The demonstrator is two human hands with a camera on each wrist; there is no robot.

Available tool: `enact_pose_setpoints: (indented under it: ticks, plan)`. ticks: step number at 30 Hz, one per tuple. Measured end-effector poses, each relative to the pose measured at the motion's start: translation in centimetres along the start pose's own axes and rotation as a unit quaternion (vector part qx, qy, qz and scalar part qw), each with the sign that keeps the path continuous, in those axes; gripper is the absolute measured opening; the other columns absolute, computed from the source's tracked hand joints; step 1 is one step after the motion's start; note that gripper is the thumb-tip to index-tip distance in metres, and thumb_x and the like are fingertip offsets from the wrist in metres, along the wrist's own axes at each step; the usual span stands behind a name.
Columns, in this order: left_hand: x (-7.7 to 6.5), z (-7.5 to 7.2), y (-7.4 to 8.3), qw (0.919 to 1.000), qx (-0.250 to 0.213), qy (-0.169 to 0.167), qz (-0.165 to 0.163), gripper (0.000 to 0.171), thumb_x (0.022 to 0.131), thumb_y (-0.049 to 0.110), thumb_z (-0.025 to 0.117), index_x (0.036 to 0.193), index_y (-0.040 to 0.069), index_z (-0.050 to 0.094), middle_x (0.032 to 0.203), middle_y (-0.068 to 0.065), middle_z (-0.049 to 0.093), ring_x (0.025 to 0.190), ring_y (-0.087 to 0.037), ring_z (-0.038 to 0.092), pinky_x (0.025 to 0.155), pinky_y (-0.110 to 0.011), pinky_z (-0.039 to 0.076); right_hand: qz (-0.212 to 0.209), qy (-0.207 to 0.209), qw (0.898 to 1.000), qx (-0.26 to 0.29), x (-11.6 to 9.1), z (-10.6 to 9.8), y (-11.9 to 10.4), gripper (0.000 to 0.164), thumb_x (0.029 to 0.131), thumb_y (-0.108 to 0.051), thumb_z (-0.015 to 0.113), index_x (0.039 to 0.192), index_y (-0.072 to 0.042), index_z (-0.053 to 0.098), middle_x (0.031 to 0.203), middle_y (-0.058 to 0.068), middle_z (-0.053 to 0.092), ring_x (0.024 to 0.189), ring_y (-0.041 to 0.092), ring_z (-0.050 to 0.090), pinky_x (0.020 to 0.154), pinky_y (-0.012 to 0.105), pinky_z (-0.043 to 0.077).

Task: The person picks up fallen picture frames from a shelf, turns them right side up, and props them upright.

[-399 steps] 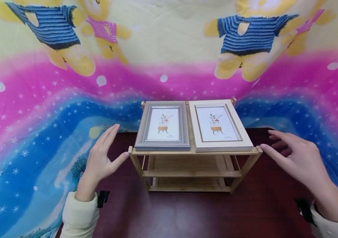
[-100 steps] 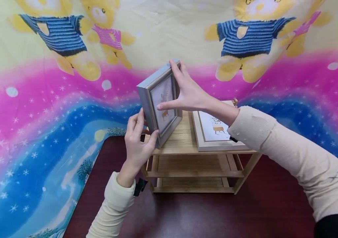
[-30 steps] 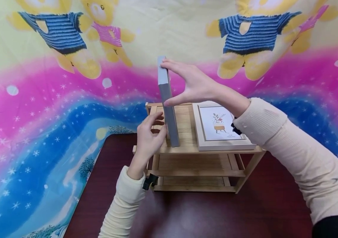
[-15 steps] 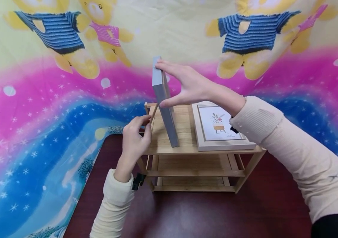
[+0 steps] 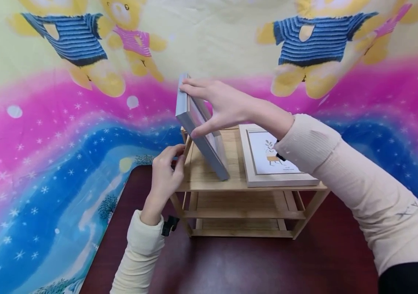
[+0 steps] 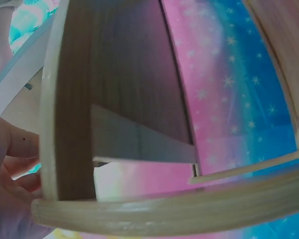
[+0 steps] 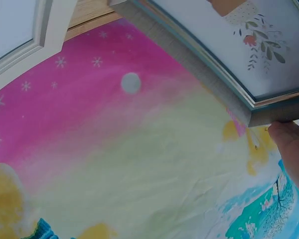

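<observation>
A grey picture frame (image 5: 201,141) stands on its edge on the top board of a small wooden shelf (image 5: 235,167), leaning left. My right hand (image 5: 227,106) holds its upper part, fingers on the top edge and thumb on the near side. Left of it, my left hand (image 5: 166,167) pinches a thin brown strip (image 5: 188,148) behind the frame, which looks like its back stand. In the left wrist view the fingers of my left hand (image 6: 15,174) are partly hidden by a shelf bar. The right wrist view shows the grey frame's (image 7: 229,79) front and flower picture.
A cream picture frame (image 5: 251,163) lies face up on the right of the top board. Two lower boards (image 5: 242,202) are below. The shelf stands on a dark red table (image 5: 238,265). A cloth backdrop (image 5: 209,41) with bears hangs behind.
My left hand has moved left, away from the grey frame's back, with the brown strip at its fingertips. My right hand has tipped the frame's top left, from nearly upright to leaning.
</observation>
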State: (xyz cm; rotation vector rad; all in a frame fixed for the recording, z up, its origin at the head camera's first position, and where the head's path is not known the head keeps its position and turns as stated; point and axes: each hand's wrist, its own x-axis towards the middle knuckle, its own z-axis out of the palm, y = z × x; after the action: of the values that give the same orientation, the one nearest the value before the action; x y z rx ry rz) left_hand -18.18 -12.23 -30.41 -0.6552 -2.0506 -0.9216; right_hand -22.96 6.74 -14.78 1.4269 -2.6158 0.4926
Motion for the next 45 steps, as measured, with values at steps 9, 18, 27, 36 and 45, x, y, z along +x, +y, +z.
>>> enact_pose_setpoints:
  ticks: [9, 18, 27, 36, 45]
  plan:
    - [-0.1, 0.5, 0.3, 0.9999, -0.009, -0.012, -0.006, 0.018, 0.083, -0.008, 0.056, 0.1, -0.007, 0.064, 0.087, -0.017, 0.063, 0.077, -0.026, 0.061, 0.062, -0.035, 0.052, -0.02, -0.023, 0.999, -0.017, 0.0, -0.6, 0.2, 0.093, 0.071, -0.042, 0.073, 0.143, -0.005, 0.027, 0.149, 0.011, 0.021, 0.131, 0.025, 0.027, 0.1, 0.04, 0.033]
    - [-0.5, 1.1, 0.6, 0.9988, 0.043, 0.017, 0.014, 0.033, 0.082, -0.007, 0.054, 0.113, -0.001, 0.062, 0.088, -0.016, 0.064, 0.072, -0.025, 0.06, 0.054, -0.035, 0.048, -0.053, -0.033, 0.998, -0.013, 0.0, -0.8, 1.1, 0.096, 0.071, -0.043, 0.074, 0.143, -0.003, 0.025, 0.149, 0.012, 0.018, 0.136, 0.024, 0.017, 0.107, 0.04, 0.021]
    - [-1.5, 1.9, 1.8, 0.9752, 0.22, 0.021, 0.011, 0.071, 0.086, 0.065, 0.03, 0.132, 0.015, 0.05, 0.098, -0.018, 0.06, 0.08, -0.032, 0.058, 0.05, -0.042, 0.049, -0.04, -0.014, 0.999, -0.024, -0.1, -0.5, 1.2, 0.098, 0.068, -0.044, 0.076, 0.143, -0.004, 0.027, 0.149, 0.012, 0.02, 0.135, 0.026, 0.021, 0.105, 0.041, 0.026]
    - [-1.1, 3.3, 2.9, 0.9614, 0.272, 0.032, -0.03, 0.093, 0.077, 0.078, 0.026, 0.135, 0.008, 0.045, 0.099, -0.018, 0.06, 0.081, -0.031, 0.059, 0.054, -0.041, 0.05, -0.023, 0.009, 0.999, -0.031, 0.3, 0.1, 0.9, 0.096, 0.068, -0.045, 0.076, 0.142, -0.004, 0.03, 0.146, 0.014, 0.025, 0.132, 0.027, 0.026, 0.104, 0.042, 0.028]
    - [-0.6, 4.1, 3.4, 0.964, 0.254, 0.068, -0.038, 0.086, 0.076, 0.071, 0.04, 0.127, 0.002, 0.052, 0.096, -0.016, 0.063, 0.079, -0.03, 0.06, 0.059, -0.04, 0.052, -0.001, -0.014, 0.991, 0.135, 1.2, -0.6, 3.3, 0.057, 0.083, -0.029, 0.064, 0.134, -0.015, 0.044, 0.148, 0.012, 0.016, 0.132, 0.026, 0.019, 0.102, 0.051, 0.024]
